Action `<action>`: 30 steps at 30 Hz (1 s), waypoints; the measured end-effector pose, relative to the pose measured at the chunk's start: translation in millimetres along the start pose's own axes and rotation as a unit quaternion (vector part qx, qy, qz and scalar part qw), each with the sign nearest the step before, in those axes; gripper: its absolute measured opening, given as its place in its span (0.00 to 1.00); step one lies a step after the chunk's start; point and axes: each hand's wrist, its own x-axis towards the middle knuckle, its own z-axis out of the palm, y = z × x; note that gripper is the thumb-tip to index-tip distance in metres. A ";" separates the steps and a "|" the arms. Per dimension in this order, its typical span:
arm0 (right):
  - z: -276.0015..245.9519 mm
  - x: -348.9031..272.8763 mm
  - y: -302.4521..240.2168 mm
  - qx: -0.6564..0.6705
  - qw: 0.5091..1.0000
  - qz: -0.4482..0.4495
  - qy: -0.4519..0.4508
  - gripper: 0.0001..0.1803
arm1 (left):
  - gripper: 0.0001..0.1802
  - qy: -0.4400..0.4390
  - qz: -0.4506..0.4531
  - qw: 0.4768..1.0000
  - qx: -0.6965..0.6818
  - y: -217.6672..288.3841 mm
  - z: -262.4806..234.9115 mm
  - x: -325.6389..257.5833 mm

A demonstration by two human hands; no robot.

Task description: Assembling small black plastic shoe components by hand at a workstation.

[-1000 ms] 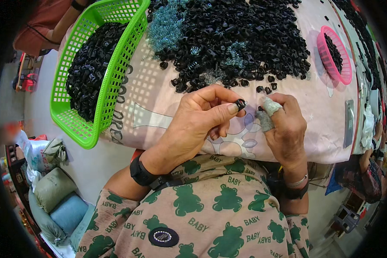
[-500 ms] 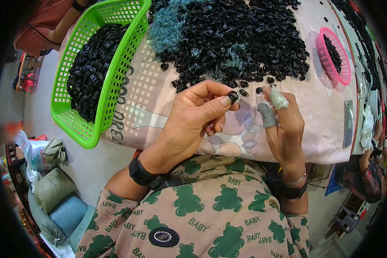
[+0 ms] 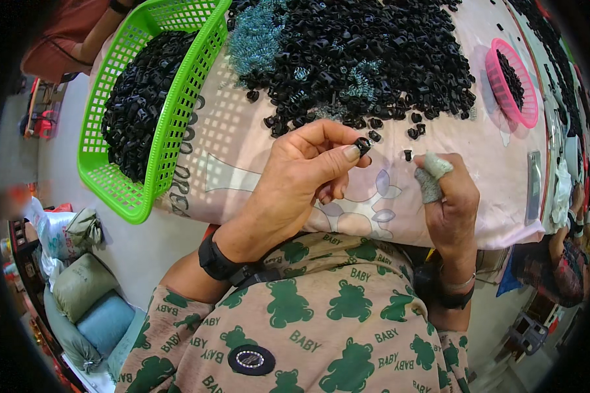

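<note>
My left hand (image 3: 314, 160) pinches a small, hollow black plastic cord-lock part (image 3: 362, 145) between thumb and forefinger, its other fingers curled below. My right hand (image 3: 449, 196), with pale cloth finger covers (image 3: 437, 165) on thumb and forefinger, is closed in a pinch low over the table. Just off those fingertips is a small black plastic piece (image 3: 408, 155); whether they touch it, I cannot tell. Beyond both hands spreads a heap of similar black plastic parts (image 3: 373, 59), with bluish metal springs (image 3: 259, 46) piled at its left and scattered through it.
A green plastic basket (image 3: 167, 150) full of black parts stands at the left. A pink basket (image 3: 530, 98) with small black pieces is at the right. The table has a pale printed cover (image 3: 236, 157). Another person's arm (image 3: 101, 39) shows at far left; cushions (image 3: 88, 288) lie below.
My right hand has moved right and nearer to me, its thumb and forefinger drawing together. A small black piece by its fingertips has shifted the same way. My left hand keeps its pinch.
</note>
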 end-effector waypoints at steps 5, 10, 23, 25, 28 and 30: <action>5.7 9.4 -1.2 -0.068 0.997 -0.015 0.023 0.19 | 0.07 -0.005 0.000 1.000 0.002 -1.4 0.6 -0.9; 10.6 10.4 -11.2 -0.127 0.991 -0.035 -0.016 0.13 | 0.08 -0.011 -0.002 1.000 0.009 -0.6 1.9 -1.9; 10.6 5.3 -7.0 0.061 0.998 0.023 -0.016 0.13 | 0.08 -0.031 -0.049 0.998 0.028 4.8 8.8 -5.4; 7.9 5.3 -17.1 0.200 0.974 0.102 0.000 0.12 | 0.09 -0.033 -0.059 0.998 0.019 3.7 8.6 -5.0; 2.4 5.8 -21.9 0.393 0.897 0.202 0.016 0.12 | 0.09 -0.048 -0.081 0.995 -0.014 0.7 7.4 -3.7; 5.0 6.4 -22.9 0.468 0.850 0.240 0.032 0.13 | 0.09 -0.059 -0.091 0.994 -0.031 -1.1 8.2 -3.6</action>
